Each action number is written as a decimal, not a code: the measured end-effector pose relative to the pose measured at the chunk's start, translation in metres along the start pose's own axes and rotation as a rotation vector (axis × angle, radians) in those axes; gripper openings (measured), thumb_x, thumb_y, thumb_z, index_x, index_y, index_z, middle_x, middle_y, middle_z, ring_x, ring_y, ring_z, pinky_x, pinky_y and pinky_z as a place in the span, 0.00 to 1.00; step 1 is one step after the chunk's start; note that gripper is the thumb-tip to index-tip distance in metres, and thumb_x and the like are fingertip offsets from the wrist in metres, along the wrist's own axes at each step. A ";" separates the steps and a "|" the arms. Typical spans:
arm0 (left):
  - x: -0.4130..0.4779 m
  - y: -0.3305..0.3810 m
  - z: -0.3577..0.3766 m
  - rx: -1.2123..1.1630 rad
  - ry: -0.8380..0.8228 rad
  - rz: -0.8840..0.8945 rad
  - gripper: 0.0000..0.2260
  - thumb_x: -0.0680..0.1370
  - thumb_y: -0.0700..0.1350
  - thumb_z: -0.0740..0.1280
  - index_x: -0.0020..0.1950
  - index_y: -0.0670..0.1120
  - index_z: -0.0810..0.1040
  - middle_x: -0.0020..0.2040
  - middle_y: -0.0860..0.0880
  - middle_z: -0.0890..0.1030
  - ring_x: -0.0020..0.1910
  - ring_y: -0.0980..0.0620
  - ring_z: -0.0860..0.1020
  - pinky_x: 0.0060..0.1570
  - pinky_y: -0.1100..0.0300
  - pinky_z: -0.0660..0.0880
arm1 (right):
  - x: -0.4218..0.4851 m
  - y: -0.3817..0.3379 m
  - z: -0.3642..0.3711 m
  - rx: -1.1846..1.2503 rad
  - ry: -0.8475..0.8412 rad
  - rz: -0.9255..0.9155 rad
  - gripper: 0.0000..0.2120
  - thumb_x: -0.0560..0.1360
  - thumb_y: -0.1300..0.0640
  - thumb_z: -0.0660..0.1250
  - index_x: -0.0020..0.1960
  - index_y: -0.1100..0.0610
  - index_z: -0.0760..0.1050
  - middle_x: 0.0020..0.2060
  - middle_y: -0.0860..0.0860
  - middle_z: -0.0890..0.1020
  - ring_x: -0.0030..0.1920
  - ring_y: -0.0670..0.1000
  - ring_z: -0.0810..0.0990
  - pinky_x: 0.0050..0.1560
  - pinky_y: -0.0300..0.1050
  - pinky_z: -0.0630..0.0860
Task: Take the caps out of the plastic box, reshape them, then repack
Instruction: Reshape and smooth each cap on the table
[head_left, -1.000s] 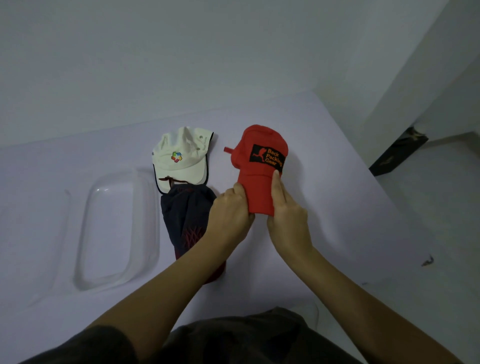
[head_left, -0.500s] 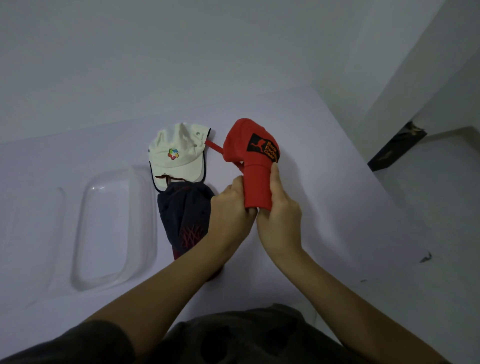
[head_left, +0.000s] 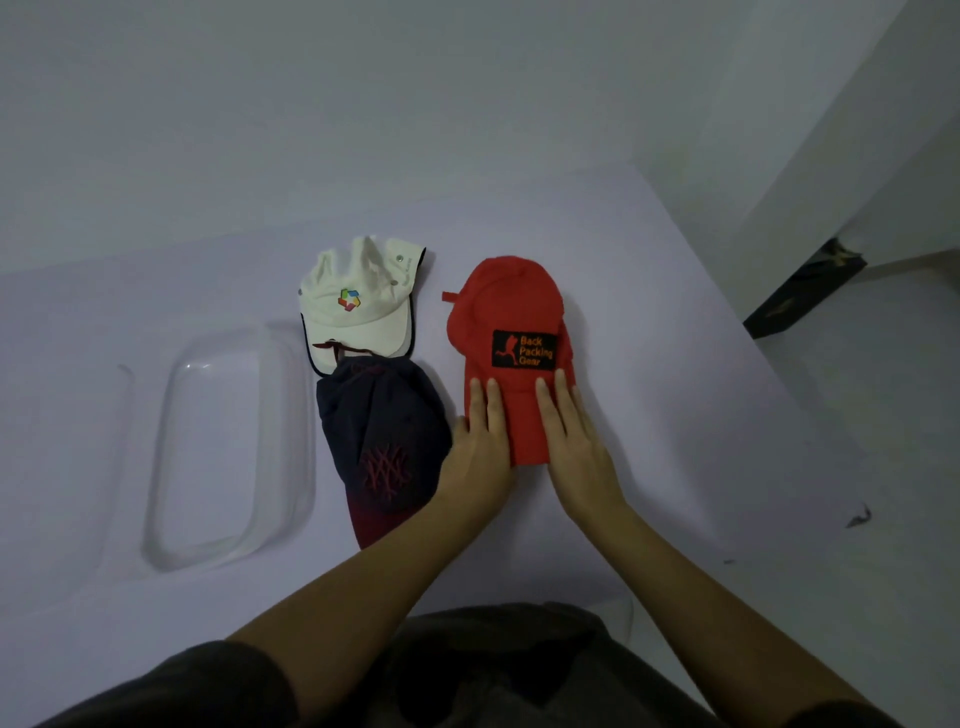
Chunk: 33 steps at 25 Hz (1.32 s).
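Lowered from the raised, pinched hold of a moment ago, the red cap (head_left: 511, 332) is now lying flat on the white table (head_left: 649, 364), right of the white cap (head_left: 358, 306) and dark cap (head_left: 384, 441). Both the left hand (head_left: 480, 452) and right hand (head_left: 579, 447) are resting open, fingers outstretched, pressing its brim. Further left, the clear plastic box (head_left: 228, 447) is sitting apparently empty.

My only view rides on the head, above the near edge of the table (head_left: 649, 291), facing forward and down, close over it, the wall rising just beyond
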<state>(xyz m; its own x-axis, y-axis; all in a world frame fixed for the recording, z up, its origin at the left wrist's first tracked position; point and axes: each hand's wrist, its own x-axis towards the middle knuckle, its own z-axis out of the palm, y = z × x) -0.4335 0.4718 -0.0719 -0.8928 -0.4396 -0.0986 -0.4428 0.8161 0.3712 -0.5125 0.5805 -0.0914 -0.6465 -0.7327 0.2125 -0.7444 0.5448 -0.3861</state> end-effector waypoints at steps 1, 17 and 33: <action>-0.003 -0.004 0.010 0.006 -0.033 0.003 0.32 0.78 0.41 0.61 0.75 0.35 0.45 0.75 0.32 0.52 0.68 0.33 0.67 0.61 0.42 0.72 | -0.006 0.003 0.007 0.001 -0.035 -0.015 0.53 0.66 0.66 0.74 0.76 0.54 0.41 0.72 0.63 0.60 0.69 0.66 0.66 0.48 0.54 0.81; 0.019 -0.041 -0.078 -0.273 0.017 -0.064 0.31 0.73 0.35 0.62 0.75 0.38 0.54 0.69 0.36 0.68 0.65 0.39 0.70 0.62 0.53 0.67 | 0.035 0.016 -0.038 0.228 -0.095 -0.099 0.36 0.64 0.62 0.63 0.72 0.58 0.62 0.74 0.51 0.54 0.75 0.50 0.55 0.66 0.43 0.63; 0.035 -0.167 -0.085 -0.154 -0.222 -0.036 0.27 0.79 0.56 0.57 0.74 0.43 0.61 0.76 0.43 0.59 0.75 0.45 0.56 0.72 0.56 0.51 | 0.230 -0.081 0.090 -0.240 -0.613 -0.338 0.47 0.69 0.57 0.72 0.76 0.58 0.43 0.76 0.56 0.44 0.76 0.56 0.47 0.73 0.55 0.53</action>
<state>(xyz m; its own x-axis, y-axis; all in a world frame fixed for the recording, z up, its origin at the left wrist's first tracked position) -0.3842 0.2885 -0.0590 -0.8804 -0.3604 -0.3081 -0.4721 0.7271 0.4985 -0.5857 0.3316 -0.0922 -0.2188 -0.9343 -0.2816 -0.9478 0.2720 -0.1662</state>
